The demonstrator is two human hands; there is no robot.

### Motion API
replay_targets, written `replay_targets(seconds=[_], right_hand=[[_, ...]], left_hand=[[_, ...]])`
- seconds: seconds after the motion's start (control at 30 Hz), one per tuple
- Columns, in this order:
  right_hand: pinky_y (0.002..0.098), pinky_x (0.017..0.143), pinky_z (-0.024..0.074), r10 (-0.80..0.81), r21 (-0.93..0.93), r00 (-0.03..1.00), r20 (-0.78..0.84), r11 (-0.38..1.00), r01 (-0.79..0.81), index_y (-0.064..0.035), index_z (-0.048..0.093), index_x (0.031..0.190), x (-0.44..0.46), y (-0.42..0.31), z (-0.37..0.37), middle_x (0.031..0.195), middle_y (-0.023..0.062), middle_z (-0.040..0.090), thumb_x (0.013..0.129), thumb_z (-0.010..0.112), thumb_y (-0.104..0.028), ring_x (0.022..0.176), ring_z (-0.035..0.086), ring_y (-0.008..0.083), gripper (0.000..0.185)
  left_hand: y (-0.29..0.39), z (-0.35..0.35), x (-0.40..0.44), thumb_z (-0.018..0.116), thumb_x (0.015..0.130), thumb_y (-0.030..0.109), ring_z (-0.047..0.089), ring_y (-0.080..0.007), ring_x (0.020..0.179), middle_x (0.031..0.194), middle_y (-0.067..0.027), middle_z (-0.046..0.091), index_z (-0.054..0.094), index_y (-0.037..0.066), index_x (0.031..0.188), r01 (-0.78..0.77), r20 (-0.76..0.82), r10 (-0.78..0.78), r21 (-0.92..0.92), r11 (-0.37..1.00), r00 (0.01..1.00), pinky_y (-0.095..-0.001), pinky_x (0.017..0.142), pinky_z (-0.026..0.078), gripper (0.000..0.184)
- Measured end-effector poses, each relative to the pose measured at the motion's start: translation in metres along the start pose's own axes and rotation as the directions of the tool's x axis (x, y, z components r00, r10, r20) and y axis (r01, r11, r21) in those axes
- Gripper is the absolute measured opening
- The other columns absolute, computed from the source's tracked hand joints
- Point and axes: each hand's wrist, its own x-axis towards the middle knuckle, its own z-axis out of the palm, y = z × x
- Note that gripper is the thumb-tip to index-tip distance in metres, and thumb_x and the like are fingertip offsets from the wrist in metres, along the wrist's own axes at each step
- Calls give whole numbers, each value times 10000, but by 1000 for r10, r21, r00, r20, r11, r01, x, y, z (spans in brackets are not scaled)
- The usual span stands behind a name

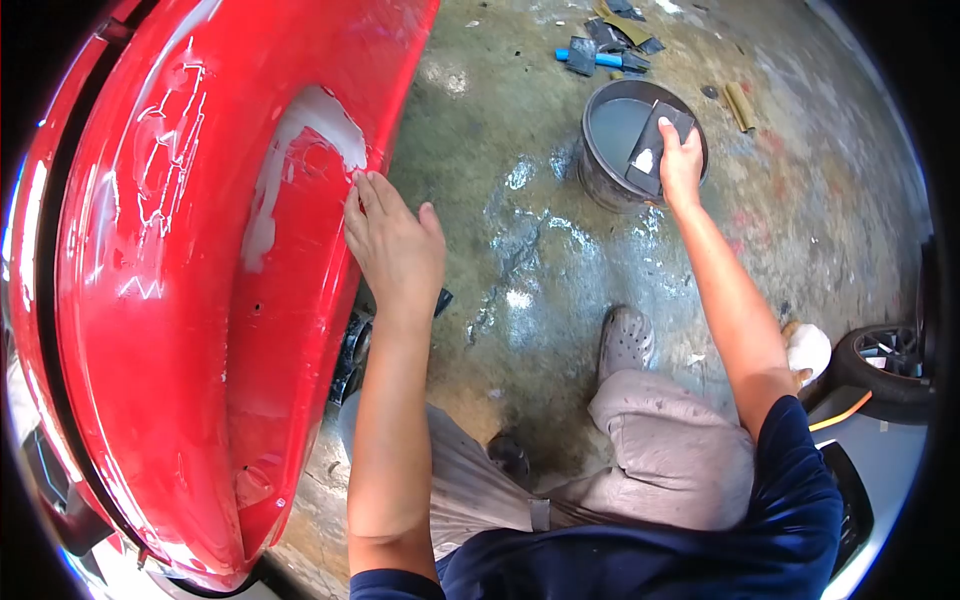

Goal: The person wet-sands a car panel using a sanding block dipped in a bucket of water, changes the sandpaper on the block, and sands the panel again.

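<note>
My left hand (395,240) rests its outstretched fingertips on the edge of a red car body panel (290,340). A grey, sanded-looking patch (262,215) curves round the recess just left of those fingers. Over the rim of a black bucket (592,165) of cloudy water (618,120), my right hand (680,165) grips a piece of dark grey sandpaper (645,145). The thumb lies on top of the sandpaper, and a white spot shows on its face. Whether a block is inside the sandpaper, I cannot tell.
Several dark scraps and a blue stick (605,58) lie on the floor behind the bucket. A brown rolled piece (739,107) lies to its right. The concrete floor (520,235) is wet near the bucket. A wheel (885,365) stands at the far right.
</note>
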Motion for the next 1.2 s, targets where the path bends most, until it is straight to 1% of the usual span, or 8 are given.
replay_targets(seconds=[0.17, 0.27, 0.3, 0.4, 0.6, 0.83, 1.03, 1.2], right_hand=[[418, 931, 510, 29, 22, 1000, 9, 999, -29, 22, 658, 1055, 1, -3, 3, 1050, 214, 744, 942, 744, -414, 1009, 704, 330, 458], [420, 930, 511, 53, -10, 998, 13, 999, -53, 24, 659, 1058, 1, -3, 3, 1059, 218, 745, 942, 744, -413, 1015, 705, 334, 460], [428, 922, 512, 28, -22, 1000, -8, 999, -28, 24, 655, 1048, 1, -4, 5, 1049, 226, 743, 941, 744, -419, 1007, 705, 343, 465], [434, 908, 514, 21, -57, 1000, 9, 998, -21, 25, 649, 1028, 1, -3, 3, 1027, 230, 742, 937, 745, -429, 990, 706, 346, 473], [401, 862, 520, 46, -14, 999, 21, 999, -45, 25, 645, 982, 1, -1, 2, 955, 193, 735, 925, 762, -427, 902, 681, 273, 470], [393, 842, 521, 31, 39, 999, 44, 999, -33, 23, 644, 960, 9, 13, 6, 928, 165, 730, 922, 752, -423, 874, 664, 233, 461], [316, 817, 546, 111, 130, 991, 80, 984, -120, -1, 682, 1158, 1, -5, 4, 1033, 69, 747, 974, 734, -305, 886, 677, 141, 359], [313, 839, 546, 122, 112, 990, 71, 985, -130, -6, 685, 1189, 0, -6, 6, 1065, 67, 757, 967, 740, -317, 912, 685, 134, 386]], left_hand=[[1, -6, 5, 689, 992, 202, 547, -367, 1301, 1441, -264, 567, 287, -122, 1581, 68, -34, -76, -210, 975, 997, -444, 1127, 432, 783], [25, -40, 28, 676, 992, 156, 630, -277, 1086, 1248, -199, 629, 150, -106, 1626, 263, 158, -227, -778, 571, 961, -374, 947, 525, 865], [22, -30, 35, 672, 994, 136, 634, -178, 825, 1021, -113, 648, 7, -94, 1639, 155, 54, -207, -847, 509, 977, -307, 763, 533, 954], [33, -47, 57, 665, 984, 110, 615, -160, 705, 902, -86, 651, 17, -61, 1640, 192, 101, -293, -934, 301, 951, -295, 699, 519, 938], [38, -43, 92, 650, 970, 73, 617, -150, 676, 914, -125, 674, 156, 31, 1556, 109, 33, -296, -964, 244, 955, -296, 645, 506, 768], [40, -30, 91, 618, 964, 49, 625, -147, 667, 815, -100, 660, -95, 36, 1641, 138, 47, -280, -938, 317, 959, -281, 646, 510, 983], [40, -25, 78, 619, 974, 58, 658, -153, 702, 881, -120, 703, -165, 23, 1641, 235, 115, -274, -855, 462, 955, -262, 657, 520, 1030], [29, -19, 78, 637, 982, 82, 683, -191, 785, 949, -157, 699, 174, -14, 1538, 153, 33, -280, -896, 417, 960, -323, 705, 549, 730]])
